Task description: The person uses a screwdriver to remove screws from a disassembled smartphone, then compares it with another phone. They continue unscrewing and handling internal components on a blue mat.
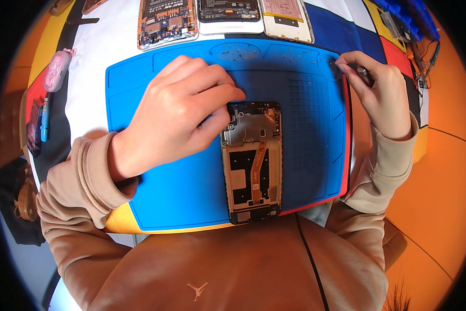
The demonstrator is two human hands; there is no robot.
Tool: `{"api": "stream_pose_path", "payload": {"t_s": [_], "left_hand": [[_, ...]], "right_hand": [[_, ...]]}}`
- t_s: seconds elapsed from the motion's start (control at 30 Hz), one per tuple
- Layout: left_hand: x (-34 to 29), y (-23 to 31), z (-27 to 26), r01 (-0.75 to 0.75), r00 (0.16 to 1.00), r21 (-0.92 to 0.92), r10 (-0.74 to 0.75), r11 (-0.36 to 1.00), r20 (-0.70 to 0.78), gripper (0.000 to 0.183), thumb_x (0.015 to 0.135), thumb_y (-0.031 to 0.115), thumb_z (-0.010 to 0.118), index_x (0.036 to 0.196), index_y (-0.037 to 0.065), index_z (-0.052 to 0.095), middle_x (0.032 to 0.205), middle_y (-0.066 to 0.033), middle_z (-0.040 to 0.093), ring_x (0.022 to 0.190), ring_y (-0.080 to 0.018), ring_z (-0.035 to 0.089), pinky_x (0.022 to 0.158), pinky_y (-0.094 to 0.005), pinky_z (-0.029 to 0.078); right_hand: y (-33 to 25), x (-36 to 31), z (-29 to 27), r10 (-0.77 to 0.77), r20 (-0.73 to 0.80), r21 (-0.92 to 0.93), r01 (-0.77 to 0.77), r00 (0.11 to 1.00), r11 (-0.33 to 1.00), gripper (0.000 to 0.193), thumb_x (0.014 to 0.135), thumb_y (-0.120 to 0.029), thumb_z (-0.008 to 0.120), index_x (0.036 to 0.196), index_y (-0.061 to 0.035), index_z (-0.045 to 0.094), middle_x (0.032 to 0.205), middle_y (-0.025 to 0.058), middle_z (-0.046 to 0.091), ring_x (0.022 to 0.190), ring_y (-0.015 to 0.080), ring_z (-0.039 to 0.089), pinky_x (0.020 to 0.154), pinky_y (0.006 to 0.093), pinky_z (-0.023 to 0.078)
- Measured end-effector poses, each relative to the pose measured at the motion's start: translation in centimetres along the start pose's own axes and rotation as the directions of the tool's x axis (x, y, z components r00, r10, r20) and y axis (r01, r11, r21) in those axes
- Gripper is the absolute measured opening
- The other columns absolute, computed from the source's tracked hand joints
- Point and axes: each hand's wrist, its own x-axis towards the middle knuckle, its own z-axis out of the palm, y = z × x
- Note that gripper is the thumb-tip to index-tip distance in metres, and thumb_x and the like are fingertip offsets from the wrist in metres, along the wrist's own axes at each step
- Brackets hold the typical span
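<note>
Patterned cloth (90, 78) covered the counter, and on it lay a blue mat (176, 197), presumably to protect the opened phone (243, 176) and keep tiny parts (235, 51) from straying. Lengthwise near the person's body, the phone sat within easy reach. Both hands were apart: the left hand (184, 106) curled at its upper left corner, perhaps steadying it, its grip unclear; the right hand (380, 90) held a dark tool (365, 76), fingertips pinched near the mat's right edge.
</note>
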Motion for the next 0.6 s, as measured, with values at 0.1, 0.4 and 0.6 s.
{"api": "stream_pose_path", "payload": {"t_s": [0.1,0.4,0.6], "left_hand": [[-0.1,0.0,0.0,0.006,1.000,-0.020,-0.006,1.000,-0.005,0.020,0.072,-0.003,0.065,0.090,0.004,0.071,0.089,-0.0050,0.064,0.079,-0.0228,0.057,0.073,-0.0344,0.045],[0.0,-0.8,0.2,0.135,0.991,-0.250,-0.135,0.959,0.018,0.023,0.075,-0.006,0.059,0.091,0.003,0.071,0.088,-0.0086,0.066,0.078,-0.0254,0.057,0.071,-0.0350,0.045],[-0.3,-1.2,0.7,0.099,0.991,-0.336,-0.123,0.937,-0.053,0.019,0.077,-0.005,0.058,0.089,0.003,0.070,0.084,-0.0093,0.064,0.078,-0.0271,0.058,0.071,-0.0363,0.045]], "right_hand": [[0.9,0.2,0.4,-0.015,0.010,0.003,0.015,1.000,1.000,0.009,0.092,-0.011,0.067,0.097,-0.0071,0.072,0.067,0.0127,0.066,0.057,0.0238,0.064,0.056,0.0302,0.048],[-1.0,0.3,-0.4,0.234,-0.246,0.586,-0.048,0.941,0.809,0.025,0.104,-0.016,0.051,0.111,0.0005,0.069,0.061,-0.0061,0.045,0.054,0.0021,0.032,0.050,0.0211,0.021],[-4.6,-0.9,3.7,0.116,-0.662,0.480,0.300,0.740,0.824,0.024,0.103,-0.009,0.053,0.108,0.0125,0.064,0.079,0.0175,0.069,0.047,0.0107,0.055,0.049,0.0219,0.044]]}}
